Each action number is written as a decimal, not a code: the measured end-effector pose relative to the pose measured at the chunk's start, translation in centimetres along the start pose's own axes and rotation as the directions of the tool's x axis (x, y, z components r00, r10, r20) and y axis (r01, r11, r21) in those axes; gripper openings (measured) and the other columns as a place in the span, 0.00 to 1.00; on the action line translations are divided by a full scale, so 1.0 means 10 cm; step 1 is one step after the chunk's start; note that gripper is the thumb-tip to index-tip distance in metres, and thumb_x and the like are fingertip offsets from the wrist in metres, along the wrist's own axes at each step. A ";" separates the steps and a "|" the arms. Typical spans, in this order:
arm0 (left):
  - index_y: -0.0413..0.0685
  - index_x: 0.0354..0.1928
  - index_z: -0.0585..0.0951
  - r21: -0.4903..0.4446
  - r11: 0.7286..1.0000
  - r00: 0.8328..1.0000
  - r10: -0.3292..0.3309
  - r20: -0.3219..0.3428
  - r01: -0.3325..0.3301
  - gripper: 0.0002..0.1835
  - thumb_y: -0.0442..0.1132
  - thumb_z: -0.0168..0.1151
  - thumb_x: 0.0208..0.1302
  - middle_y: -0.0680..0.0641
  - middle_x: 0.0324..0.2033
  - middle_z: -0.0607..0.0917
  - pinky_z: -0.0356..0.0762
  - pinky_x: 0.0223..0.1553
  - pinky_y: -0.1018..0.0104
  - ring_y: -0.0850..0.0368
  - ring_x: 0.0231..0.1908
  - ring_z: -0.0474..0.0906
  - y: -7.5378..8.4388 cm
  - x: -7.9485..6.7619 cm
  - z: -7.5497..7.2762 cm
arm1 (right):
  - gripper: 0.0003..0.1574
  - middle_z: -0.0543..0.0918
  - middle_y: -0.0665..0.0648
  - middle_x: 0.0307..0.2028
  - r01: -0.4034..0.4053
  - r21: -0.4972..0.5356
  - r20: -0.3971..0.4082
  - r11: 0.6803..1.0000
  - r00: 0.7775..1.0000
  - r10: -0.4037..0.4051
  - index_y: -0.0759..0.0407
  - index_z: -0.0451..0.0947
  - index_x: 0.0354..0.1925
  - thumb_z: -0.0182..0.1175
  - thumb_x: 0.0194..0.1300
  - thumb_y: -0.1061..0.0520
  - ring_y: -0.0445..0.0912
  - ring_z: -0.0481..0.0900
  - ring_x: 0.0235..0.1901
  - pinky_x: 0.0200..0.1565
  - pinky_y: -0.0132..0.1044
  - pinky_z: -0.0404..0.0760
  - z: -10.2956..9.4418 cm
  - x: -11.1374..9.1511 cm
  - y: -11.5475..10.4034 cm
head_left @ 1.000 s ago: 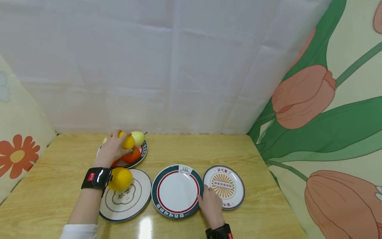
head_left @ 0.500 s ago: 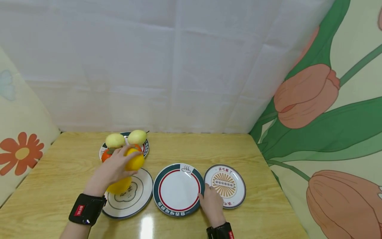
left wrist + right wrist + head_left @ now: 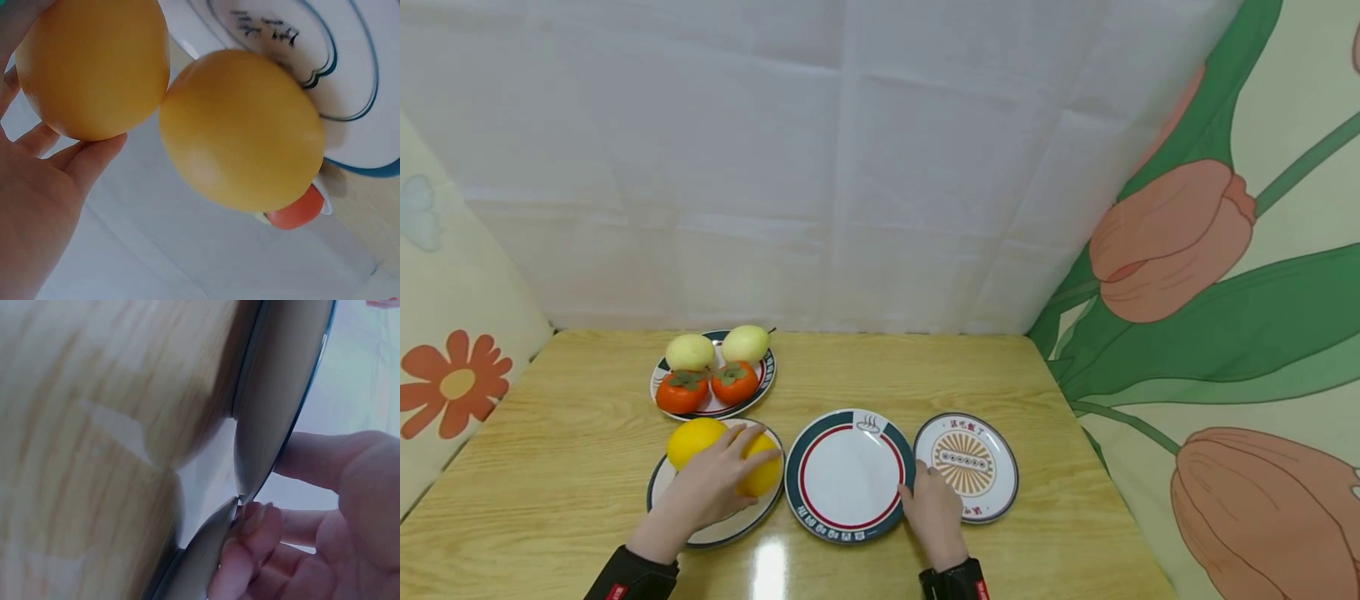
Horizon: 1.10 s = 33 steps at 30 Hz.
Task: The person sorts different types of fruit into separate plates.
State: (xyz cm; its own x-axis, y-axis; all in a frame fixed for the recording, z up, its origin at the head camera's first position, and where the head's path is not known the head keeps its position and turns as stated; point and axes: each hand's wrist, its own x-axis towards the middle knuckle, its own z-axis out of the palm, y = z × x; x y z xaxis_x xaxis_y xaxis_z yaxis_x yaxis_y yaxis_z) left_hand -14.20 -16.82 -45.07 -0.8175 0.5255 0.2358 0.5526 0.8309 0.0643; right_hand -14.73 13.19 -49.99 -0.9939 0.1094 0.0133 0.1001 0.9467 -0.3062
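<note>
My left hand (image 3: 722, 475) holds a round yellow fruit (image 3: 762, 467) over the left white plate (image 3: 658, 492), fingers spread around it. A second yellow fruit (image 3: 694, 442) sits at that plate's far left. In the left wrist view the held fruit (image 3: 94, 69) overlaps the edge of the other yellow fruit (image 3: 244, 131). My right hand (image 3: 934, 512) is at the near right of the middle plate (image 3: 797, 500), which has a dark teal band. In the right wrist view its thumb (image 3: 312, 459) lies over this rim, and its curled fingers (image 3: 256, 528) are where two plate rims meet.
At the back left, a patterned plate (image 3: 767, 383) bears two orange persimmons (image 3: 682, 392) and two pale yellow-green pears (image 3: 747, 343). A small white plate (image 3: 1003, 467) with a sunburst print is to the right. A white cloth (image 3: 842, 208) hangs behind the wooden table (image 3: 1052, 550).
My left hand has carried the yellow fruit from the back plate toward me, over the left plate. The other yellow fruit now shows farther back on that plate. The right hand stays put.
</note>
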 end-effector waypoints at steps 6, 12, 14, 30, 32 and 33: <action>0.57 0.50 0.79 0.002 1.000 0.998 -0.016 0.066 0.016 0.33 0.48 0.79 0.34 0.38 0.54 0.75 0.81 0.41 0.45 0.37 0.53 0.70 0.03 -0.05 0.10 | 0.29 0.83 0.66 0.40 0.014 -0.001 -0.014 1.000 1.000 -0.014 0.63 0.77 0.49 0.68 0.52 0.49 0.55 0.82 0.32 0.25 0.46 0.80 -0.01 -0.01 0.00; 0.57 0.50 0.79 0.006 0.999 0.998 -0.032 0.055 0.031 0.33 0.49 0.79 0.34 0.38 0.54 0.75 0.79 0.45 0.44 0.37 0.53 0.70 0.04 -0.06 0.14 | 0.29 0.83 0.66 0.40 0.004 -0.006 -0.010 1.000 1.000 -0.004 0.63 0.77 0.49 0.68 0.52 0.49 0.54 0.82 0.31 0.25 0.45 0.80 -0.01 -0.01 0.00; 0.57 0.50 0.79 0.015 0.999 0.999 -0.032 0.038 0.031 0.34 0.51 0.78 0.34 0.38 0.53 0.75 0.79 0.45 0.43 0.36 0.52 0.70 0.05 -0.06 0.14 | 0.29 0.83 0.66 0.40 0.005 -0.006 -0.008 1.000 1.000 -0.005 0.63 0.77 0.50 0.68 0.52 0.49 0.54 0.82 0.31 0.25 0.45 0.80 -0.01 -0.01 0.00; 0.47 0.55 0.76 -0.137 0.983 0.982 -0.140 -0.126 0.123 0.30 0.51 0.69 0.49 0.34 0.55 0.73 0.66 0.53 0.34 0.31 0.56 0.64 -0.32 0.02 -0.11 | 0.29 0.83 0.66 0.41 0.008 -0.015 -0.012 1.000 1.000 -0.008 0.63 0.77 0.49 0.68 0.52 0.49 0.55 0.82 0.32 0.26 0.47 0.81 0.00 -0.02 -0.01; 0.44 0.55 0.76 -0.163 0.973 0.969 -0.189 -0.156 0.163 0.29 0.46 0.69 0.51 0.32 0.55 0.71 0.66 0.52 0.32 0.31 0.55 0.64 -0.54 0.06 -0.19 | 0.29 0.83 0.66 0.40 0.007 -0.019 -0.014 1.000 1.000 -0.007 0.63 0.77 0.49 0.68 0.52 0.49 0.55 0.82 0.32 0.26 0.46 0.81 0.00 -0.02 -0.01; 0.43 0.56 0.75 -0.184 0.963 0.964 -0.223 -0.142 0.196 0.28 0.46 0.68 0.53 0.31 0.56 0.69 0.65 0.51 0.30 0.29 0.55 0.62 -0.65 0.07 -0.23 | 0.29 0.83 0.66 0.40 0.007 -0.019 -0.015 1.000 1.000 -0.007 0.63 0.77 0.49 0.68 0.52 0.49 0.55 0.82 0.32 0.26 0.46 0.81 0.00 -0.02 -0.01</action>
State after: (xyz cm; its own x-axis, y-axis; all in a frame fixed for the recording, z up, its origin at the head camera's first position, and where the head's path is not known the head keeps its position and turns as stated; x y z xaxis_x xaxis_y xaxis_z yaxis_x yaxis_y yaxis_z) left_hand -17.98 -22.26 -43.13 -0.8887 0.2954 0.3506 0.4020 0.8697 0.2863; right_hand -14.52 13.06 -49.98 -0.9938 0.1073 0.0297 0.0943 0.9531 -0.2877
